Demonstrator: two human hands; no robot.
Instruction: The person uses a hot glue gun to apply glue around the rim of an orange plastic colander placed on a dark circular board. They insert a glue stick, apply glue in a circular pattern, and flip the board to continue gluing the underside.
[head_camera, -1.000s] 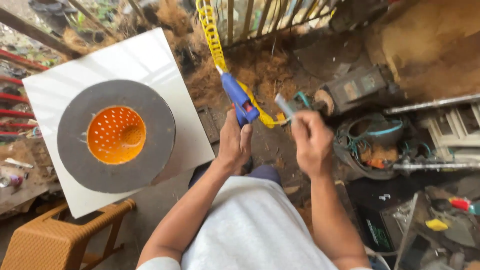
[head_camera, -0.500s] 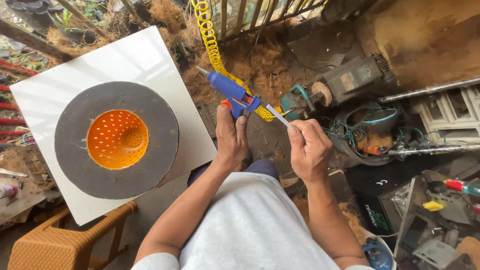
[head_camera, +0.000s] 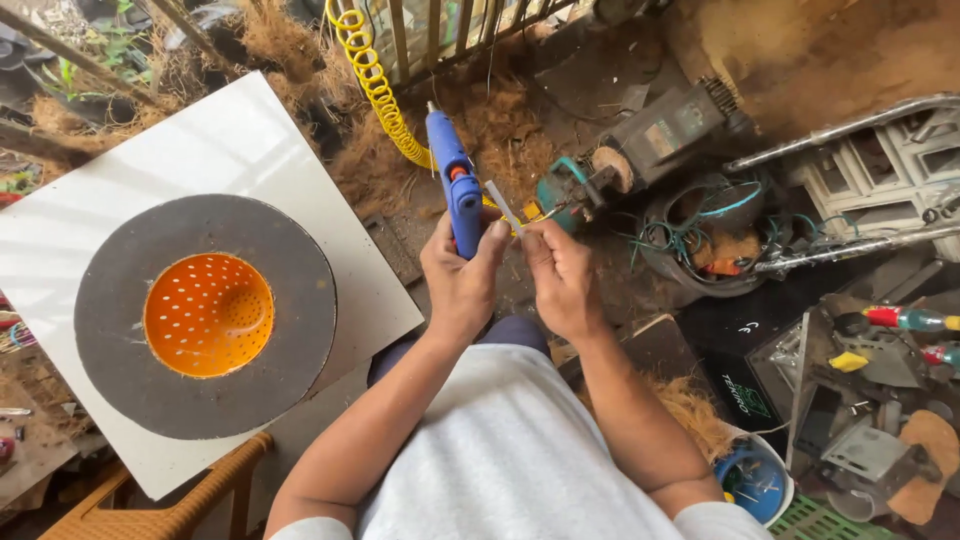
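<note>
My left hand (head_camera: 462, 285) grips a blue gun-shaped tool (head_camera: 452, 175) with an orange trigger, its nozzle pointing away from me. Beside it, my right hand (head_camera: 562, 280) pinches a thin pale stick (head_camera: 501, 206) whose lower end is at the tool's rear. A yellow coiled hose (head_camera: 375, 85) runs from behind the tool toward the railing. To the left, a white square board (head_camera: 250, 140) carries a dark grey ring (head_camera: 290, 330) with an orange perforated bowl (head_camera: 208, 314) set in its centre.
A wicker stool (head_camera: 150, 510) supports the board. Brown coconut fibre (head_camera: 500, 120) litters the ground ahead. A power tool (head_camera: 660, 135) and tangled wires (head_camera: 700, 235) lie to the right, with a metal ladder (head_camera: 850, 130), screwdrivers (head_camera: 905, 320), metal scraps and a blue tub (head_camera: 755, 480).
The blue tool has swung from pointing left to pointing straight away from me. My right hand has brought the stick close against the tool's rear, and both hands now sit together.
</note>
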